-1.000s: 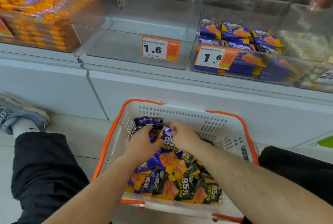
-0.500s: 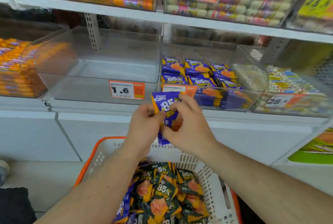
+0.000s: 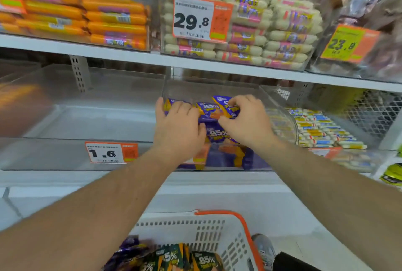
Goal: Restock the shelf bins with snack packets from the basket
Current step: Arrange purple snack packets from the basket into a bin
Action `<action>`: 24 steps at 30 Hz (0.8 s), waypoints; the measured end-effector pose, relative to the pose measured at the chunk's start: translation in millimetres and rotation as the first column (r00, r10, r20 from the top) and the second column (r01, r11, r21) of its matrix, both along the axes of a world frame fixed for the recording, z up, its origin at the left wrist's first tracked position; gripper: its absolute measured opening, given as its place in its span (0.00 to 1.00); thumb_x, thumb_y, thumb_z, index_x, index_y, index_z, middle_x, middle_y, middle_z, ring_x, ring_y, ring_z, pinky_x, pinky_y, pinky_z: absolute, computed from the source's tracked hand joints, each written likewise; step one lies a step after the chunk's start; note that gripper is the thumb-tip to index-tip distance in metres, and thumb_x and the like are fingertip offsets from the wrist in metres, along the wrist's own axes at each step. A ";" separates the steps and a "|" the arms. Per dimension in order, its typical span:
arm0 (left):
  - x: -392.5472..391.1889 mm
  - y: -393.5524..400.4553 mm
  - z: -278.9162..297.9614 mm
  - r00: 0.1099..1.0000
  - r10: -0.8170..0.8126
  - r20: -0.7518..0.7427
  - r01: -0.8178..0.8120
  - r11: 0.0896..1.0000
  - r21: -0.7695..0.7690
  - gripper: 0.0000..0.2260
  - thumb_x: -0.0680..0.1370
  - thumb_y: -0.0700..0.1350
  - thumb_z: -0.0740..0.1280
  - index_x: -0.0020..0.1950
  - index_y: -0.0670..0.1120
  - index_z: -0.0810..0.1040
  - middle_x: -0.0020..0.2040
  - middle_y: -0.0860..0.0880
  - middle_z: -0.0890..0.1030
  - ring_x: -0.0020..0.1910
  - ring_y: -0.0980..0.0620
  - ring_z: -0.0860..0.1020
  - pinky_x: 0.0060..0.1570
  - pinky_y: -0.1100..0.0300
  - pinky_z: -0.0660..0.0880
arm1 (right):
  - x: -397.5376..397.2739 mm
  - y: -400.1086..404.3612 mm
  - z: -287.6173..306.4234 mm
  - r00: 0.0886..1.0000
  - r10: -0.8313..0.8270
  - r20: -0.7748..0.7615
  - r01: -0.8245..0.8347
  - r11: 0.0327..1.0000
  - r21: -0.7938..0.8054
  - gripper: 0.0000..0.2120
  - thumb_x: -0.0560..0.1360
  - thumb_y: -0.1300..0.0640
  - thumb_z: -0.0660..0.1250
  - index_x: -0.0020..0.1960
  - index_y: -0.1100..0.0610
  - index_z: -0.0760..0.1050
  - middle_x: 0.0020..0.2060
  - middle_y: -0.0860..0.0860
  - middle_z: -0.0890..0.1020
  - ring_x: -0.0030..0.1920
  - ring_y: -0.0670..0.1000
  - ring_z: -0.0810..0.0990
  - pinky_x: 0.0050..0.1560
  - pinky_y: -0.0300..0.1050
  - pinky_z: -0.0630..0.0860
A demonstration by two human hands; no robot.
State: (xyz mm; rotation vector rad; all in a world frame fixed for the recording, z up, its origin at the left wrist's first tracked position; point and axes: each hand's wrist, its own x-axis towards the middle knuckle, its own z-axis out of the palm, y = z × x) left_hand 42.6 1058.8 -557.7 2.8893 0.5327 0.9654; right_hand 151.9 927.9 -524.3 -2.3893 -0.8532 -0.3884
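Purple snack packets lie in the clear middle bin on the lower shelf, where I have both hands. My right hand pinches one purple packet betw. thumb and fingertips, tilted, above the pile at the bin's rear. My left hand lies flat, palm down, on the packets at the bin's left side; its grip looks loose, fingers spread, and I cannot tell if it grasps anything. To the left, a clear bin w. a "1.6" price tag on its front. To the right, a bin of white-and-yellow sticks. Upper shelf: orange sausages, pale sausages behind a "29.8" tag. Below, near my forearms, the white basket w. orange rim holds more packets, green and purple.
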 end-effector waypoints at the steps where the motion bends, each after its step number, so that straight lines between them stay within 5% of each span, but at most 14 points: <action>1: 10.1 -0.3 2.2 0.999 -0.023 -0.032 0.023 1.000 0.017 0.18 0.72 0.53 0.54 0.46 0.45 0.80 0.47 0.46 0.81 0.52 0.44 0.77 0.70 0.39 0.57 | 18.6 3.4 0.7 1.000 -0.025 -0.014 0.025 0.999 -0.034 0.23 0.69 0.44 0.71 0.60 0.52 0.77 0.59 0.53 0.76 0.64 0.57 0.71 0.64 0.55 0.70; 5: 42.4 -0.3 4.3 0.988 -0.085 -0.129 0.080 0.996 -0.043 0.15 0.77 0.52 0.61 0.59 0.47 0.76 0.58 0.46 0.79 0.62 0.45 0.72 0.70 0.50 0.57 | 86.1 20.9 -4.4 0.987 -0.143 -0.074 0.130 0.978 -0.161 0.26 0.70 0.38 0.68 0.64 0.50 0.77 0.62 0.55 0.77 0.65 0.60 0.72 0.63 0.54 0.73; 12: 52.6 11.6 -8.9 0.981 0.103 -0.162 -0.145 0.949 -0.279 0.21 0.76 0.55 0.64 0.66 0.47 0.72 0.63 0.45 0.78 0.64 0.44 0.73 0.63 0.51 0.65 | 150.3 43.7 -31.7 0.984 -0.164 -0.063 0.128 0.917 -0.377 0.22 0.73 0.37 0.62 0.52 0.54 0.80 0.54 0.59 0.82 0.56 0.61 0.79 0.54 0.50 0.77; 18: 53.1 10.7 -12.2 0.984 0.083 -0.156 -0.127 0.947 -0.295 0.21 0.76 0.55 0.63 0.65 0.47 0.71 0.62 0.46 0.78 0.63 0.44 0.73 0.62 0.51 0.65 | 161.3 49.2 -50.8 0.987 -0.154 -0.037 0.107 0.824 -0.556 0.23 0.79 0.38 0.57 0.59 0.54 0.77 0.60 0.58 0.79 0.62 0.61 0.76 0.63 0.56 0.73; 24: 51.8 10.5 -12.1 0.978 0.069 -0.198 -0.132 0.935 -0.328 0.21 0.76 0.57 0.62 0.66 0.49 0.70 0.59 0.49 0.78 0.62 0.46 0.73 0.63 0.47 0.62 | 168.5 41.1 -45.6 0.977 -0.120 -0.176 -0.006 0.813 -0.583 0.26 0.85 0.47 0.45 0.74 0.60 0.67 0.75 0.59 0.66 0.74 0.59 0.64 0.71 0.47 0.61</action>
